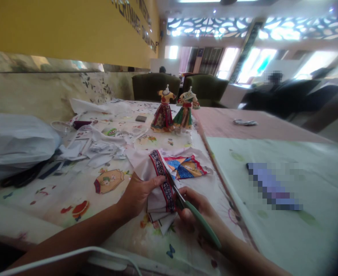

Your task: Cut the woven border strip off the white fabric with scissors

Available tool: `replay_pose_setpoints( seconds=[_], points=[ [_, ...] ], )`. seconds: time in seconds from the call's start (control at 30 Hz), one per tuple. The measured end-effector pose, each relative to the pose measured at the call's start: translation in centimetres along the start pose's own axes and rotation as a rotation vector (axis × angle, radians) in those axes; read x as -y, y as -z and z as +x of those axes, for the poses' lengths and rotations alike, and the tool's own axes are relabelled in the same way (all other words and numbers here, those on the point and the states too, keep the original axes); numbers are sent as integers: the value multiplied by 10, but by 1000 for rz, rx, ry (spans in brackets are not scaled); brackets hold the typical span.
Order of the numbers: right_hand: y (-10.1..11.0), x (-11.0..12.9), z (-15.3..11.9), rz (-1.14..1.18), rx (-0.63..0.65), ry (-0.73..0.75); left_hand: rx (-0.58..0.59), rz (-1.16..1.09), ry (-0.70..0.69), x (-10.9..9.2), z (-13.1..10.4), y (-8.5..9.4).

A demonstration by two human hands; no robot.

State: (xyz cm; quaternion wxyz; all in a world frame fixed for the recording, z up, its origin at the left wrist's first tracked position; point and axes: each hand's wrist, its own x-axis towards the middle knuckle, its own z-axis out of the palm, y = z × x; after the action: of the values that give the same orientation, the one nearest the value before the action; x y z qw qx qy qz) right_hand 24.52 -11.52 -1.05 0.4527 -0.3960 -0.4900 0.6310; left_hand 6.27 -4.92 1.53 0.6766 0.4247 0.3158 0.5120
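Note:
My left hand [140, 191] pinches a white sheet with a dark patterned border edged in red [165, 188], thumb on top near the border. Around the green handles of a pair of scissors [202, 224], my right hand [196, 209] is closed. The blades lie along the border's right side, touching the sheet. Just beyond them is a colourful printed piece [186, 166] in blue, orange and red. A cut-out printed piece [108, 181] rests to the left of my left hand. Whether the sheet is paper or cloth I cannot tell.
Two small dressed doll figures [162, 111] stand farther back. White scraps [100, 147] are piled at the left, beside a white plastic bag [19, 142]. A blurred-out phone-like object [272, 188] lies on the right. A white cable [79, 251] crosses the near edge. Green chairs [157, 87] stand behind the table.

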Motion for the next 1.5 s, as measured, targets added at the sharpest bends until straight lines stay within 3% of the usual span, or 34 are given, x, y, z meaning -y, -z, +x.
replay_pose_setpoints(
  seconds=[1.5],
  points=[
    [-2,3,-1,-24,-18,2,30,-43,49,-3,0,-3]
  ],
)
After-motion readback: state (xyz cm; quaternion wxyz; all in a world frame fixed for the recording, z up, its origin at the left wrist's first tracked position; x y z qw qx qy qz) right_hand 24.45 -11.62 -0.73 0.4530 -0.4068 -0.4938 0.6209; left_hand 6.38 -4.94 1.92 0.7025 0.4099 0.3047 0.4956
